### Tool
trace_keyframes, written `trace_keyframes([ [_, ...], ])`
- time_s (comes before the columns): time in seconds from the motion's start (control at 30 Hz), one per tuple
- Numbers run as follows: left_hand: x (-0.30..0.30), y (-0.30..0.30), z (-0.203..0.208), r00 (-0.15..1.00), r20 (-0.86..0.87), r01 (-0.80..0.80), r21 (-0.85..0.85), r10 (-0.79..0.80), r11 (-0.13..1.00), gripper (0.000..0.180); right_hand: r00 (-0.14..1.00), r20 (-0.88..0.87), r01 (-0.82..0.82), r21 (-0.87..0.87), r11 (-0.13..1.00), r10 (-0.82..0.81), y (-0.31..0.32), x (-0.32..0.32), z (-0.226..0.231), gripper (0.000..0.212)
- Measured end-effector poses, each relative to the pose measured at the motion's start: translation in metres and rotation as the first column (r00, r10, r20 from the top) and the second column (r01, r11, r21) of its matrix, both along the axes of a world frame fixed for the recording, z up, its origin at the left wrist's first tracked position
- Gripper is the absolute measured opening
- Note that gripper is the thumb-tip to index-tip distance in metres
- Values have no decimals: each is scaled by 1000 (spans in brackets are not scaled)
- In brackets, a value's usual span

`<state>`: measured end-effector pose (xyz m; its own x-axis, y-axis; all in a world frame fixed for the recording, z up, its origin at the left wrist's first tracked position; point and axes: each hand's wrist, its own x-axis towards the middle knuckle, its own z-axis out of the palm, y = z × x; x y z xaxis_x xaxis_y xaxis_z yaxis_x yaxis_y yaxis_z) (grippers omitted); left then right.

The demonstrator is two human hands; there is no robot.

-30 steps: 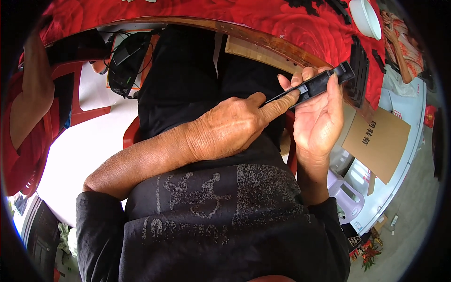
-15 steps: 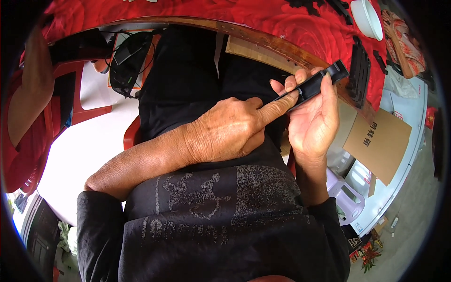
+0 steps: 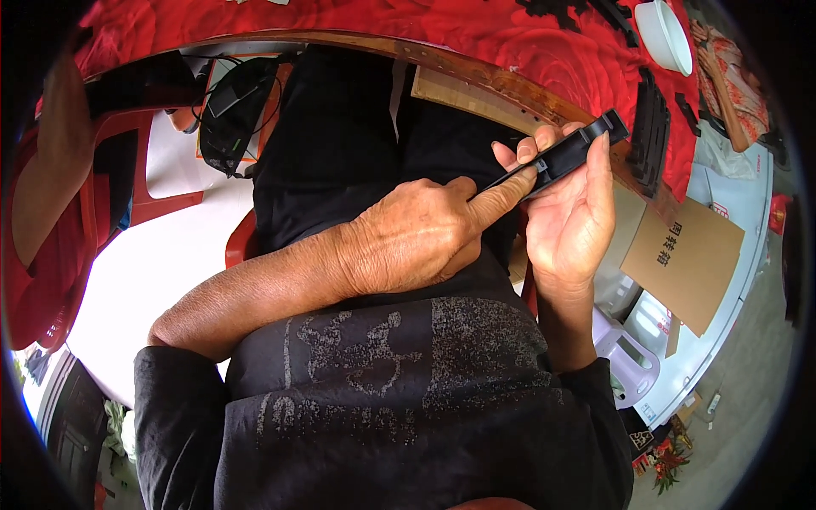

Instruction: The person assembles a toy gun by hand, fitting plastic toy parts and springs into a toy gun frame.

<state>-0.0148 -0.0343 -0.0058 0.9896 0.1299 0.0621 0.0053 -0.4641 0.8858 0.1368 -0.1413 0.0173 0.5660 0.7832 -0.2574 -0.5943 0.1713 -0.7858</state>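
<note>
A long black plastic part (image 3: pixel 571 156) with a shallow channel slants up to the right in front of my lap. My right hand (image 3: pixel 568 231) holds it from beneath, thumb along one edge and fingertips curled over the other. Reaching across from the left, my left hand (image 3: pixel 408 234) is closed at the part's lower end, its index finger laid along the channel. A small greyish bit (image 3: pixel 541 167) shows at that fingertip; I cannot make out what it is. The left thumb is mostly hidden behind the hand.
Black plastic strips (image 3: pixel 648 136) lie stacked on the red-covered table (image 3: pixel 382 19), near a white bowl (image 3: pixel 663 36). To the right are a cardboard sheet (image 3: pixel 688 263) and a lilac stool (image 3: pixel 629 361). Another person's arm (image 3: pixel 51 161) is at far left, one more (image 3: pixel 727 102) at far right.
My two hands and the black plastic part stay almost where they were. At far right, the other person's arm has shifted.
</note>
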Motion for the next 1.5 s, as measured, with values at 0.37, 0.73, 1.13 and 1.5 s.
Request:
trace_keyframes([
  [0.37, 5, 4, -2, 999, -16, 42, -56, -43, 998, 84, 1000, -14, 3, -62, 998, -3, -1, 2, -2, 32],
  [0.73, 6, 6, 3, 1000, -23, -3, -45, 2, 999, 78, 999, 52, 15, -40, 999, -12, 4, 5, -1, 33],
  [1.13, 9, 9, 14, 998, -51, -34, -49, 31, 998, 80, 994, 111, 15, -35, 999, -11, 13, 2, 3, 34],
  [1.5, 15, 11, 12, 999, -31, -25, -29, 24, 999, 81, 991, 128, 28, 0, 1000, -28, 14, 5, 2, 32],
])
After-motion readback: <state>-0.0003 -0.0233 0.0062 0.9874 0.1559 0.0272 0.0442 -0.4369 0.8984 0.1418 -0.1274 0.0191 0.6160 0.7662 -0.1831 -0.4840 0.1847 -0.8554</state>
